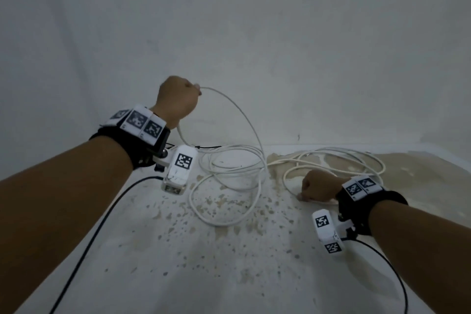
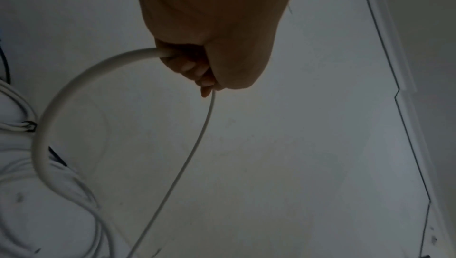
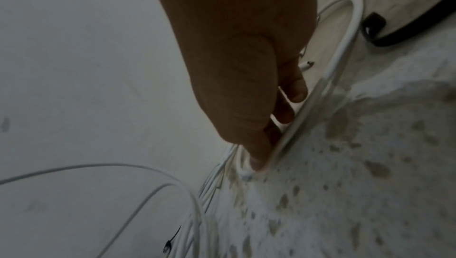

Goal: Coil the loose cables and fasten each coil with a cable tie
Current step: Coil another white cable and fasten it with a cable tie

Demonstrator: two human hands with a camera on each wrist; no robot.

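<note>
The left hand (image 1: 178,102) is raised above the floor (image 1: 229,262), clenched round a white cable (image 1: 244,115); in the left wrist view the fingers (image 2: 195,69) are curled tight about the cable (image 2: 74,86), which enters the fist on one side and leaves it on the other, forming a hanging loop; from the fist the cable arcs down to a loose heap of white loops (image 1: 229,168) lying on the floor just beyond the left wrist; a black cable tie (image 1: 209,147) lies at the far edge of that heap, against the foot of the wall (image 1: 254,33).

The right hand (image 1: 318,186) is down at floor level, to the right of the heap, fingers curled; the right wrist view shows the fingertips (image 3: 256,160) pinching a white strand (image 3: 308,102) against the floor; a second spread of white cable (image 1: 344,158) lies beyond this hand on a stained, yellowed patch of floor (image 1: 420,168); whether the two spreads are one cable cannot be determined.

A thin black lead (image 1: 96,232) runs from the left wrist mount across the floor.
</note>
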